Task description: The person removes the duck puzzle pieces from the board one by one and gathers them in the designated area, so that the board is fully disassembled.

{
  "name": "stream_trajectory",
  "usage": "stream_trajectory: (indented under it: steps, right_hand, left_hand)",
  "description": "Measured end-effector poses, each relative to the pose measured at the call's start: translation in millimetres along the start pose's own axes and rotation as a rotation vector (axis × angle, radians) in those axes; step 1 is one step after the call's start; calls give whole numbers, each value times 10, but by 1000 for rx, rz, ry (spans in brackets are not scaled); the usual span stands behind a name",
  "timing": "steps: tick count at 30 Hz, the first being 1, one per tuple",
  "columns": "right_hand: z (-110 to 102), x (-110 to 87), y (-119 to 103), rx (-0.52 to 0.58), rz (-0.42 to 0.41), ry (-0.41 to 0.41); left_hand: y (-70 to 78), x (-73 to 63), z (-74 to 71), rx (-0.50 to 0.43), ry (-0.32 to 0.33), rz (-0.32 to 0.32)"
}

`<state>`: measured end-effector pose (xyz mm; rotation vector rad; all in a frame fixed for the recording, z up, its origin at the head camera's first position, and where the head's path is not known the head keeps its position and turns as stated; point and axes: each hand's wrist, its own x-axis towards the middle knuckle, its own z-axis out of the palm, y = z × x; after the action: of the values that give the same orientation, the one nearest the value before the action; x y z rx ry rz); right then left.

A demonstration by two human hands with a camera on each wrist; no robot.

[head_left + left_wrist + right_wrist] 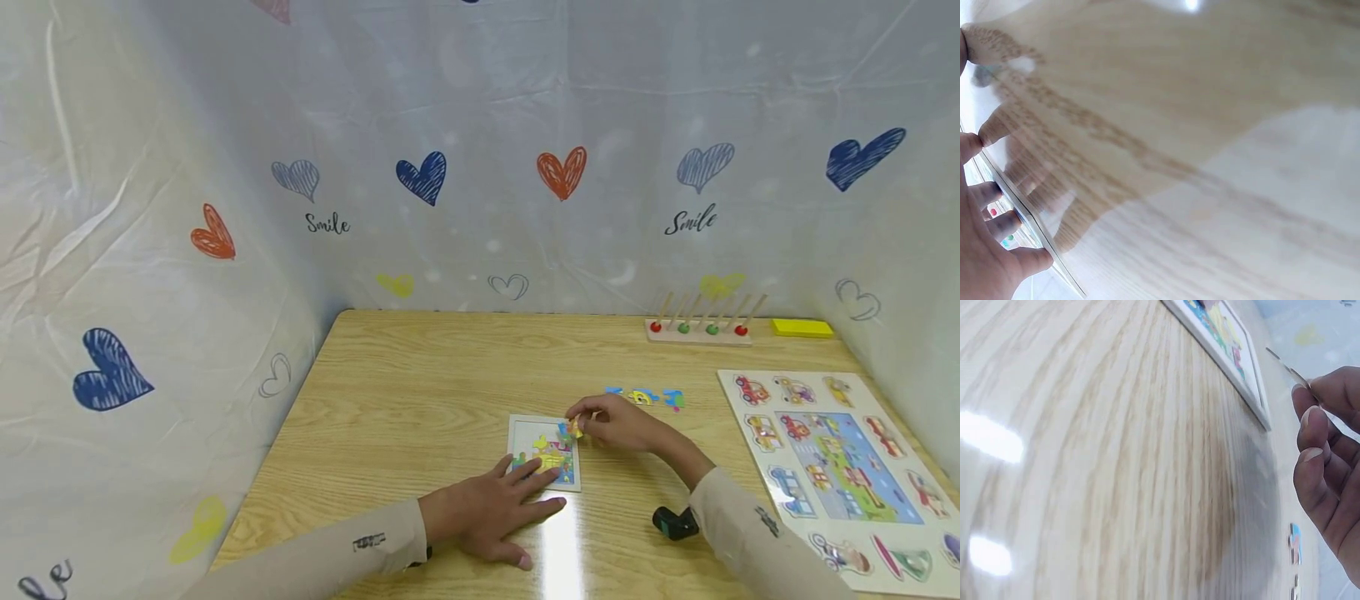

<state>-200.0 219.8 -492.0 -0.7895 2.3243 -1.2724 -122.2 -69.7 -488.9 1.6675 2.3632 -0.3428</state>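
Observation:
A small white-framed jigsaw puzzle (525, 428) lies on the table, its lower part filled with colourful pieces and its upper left showing white backing. My left hand (495, 510) is spread flat, with its fingertips on the puzzle's lower edge, covering some of the picture. Between thumb and fingers, my right hand (621, 423) pinches a puzzle piece (573, 428) above the frame's upper right corner. In the right wrist view that piece (1284, 362) appears edge-on, raised off the frame. Beyond the right hand lie a few loose puzzle pieces (641, 397), partly hidden by it.
On the right lies a large picture board (757, 467) with vehicle pieces. A wooden peg stand (697, 337) with red and green beads is at the back right, beside a yellow block (801, 328). A dark object (673, 523) sits by the right sleeve. Printed curtains enclose the table.

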Motion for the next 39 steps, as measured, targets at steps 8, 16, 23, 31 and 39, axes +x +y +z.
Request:
stream_trajectory:
  steps: [8,16,23,31,39]
  right_hand:
    - [-58,-160,86,11,30,28]
    - [-128,-288,156,28,36,76]
    - [-161,-394,224,44,87,108]
    - [-193,-478,252,37,141,147]
    - [-204,-507,260,20,157,193]
  left_hand:
    - [-5,10,2,-24,-13,-5]
    - [4,-4,14,-31,-4,-10]
    - [9,-2,9,-17,-3,-11]
    - [-8,7,32,-2,-2,-5]
    - [-13,17,37,-8,-1,0]
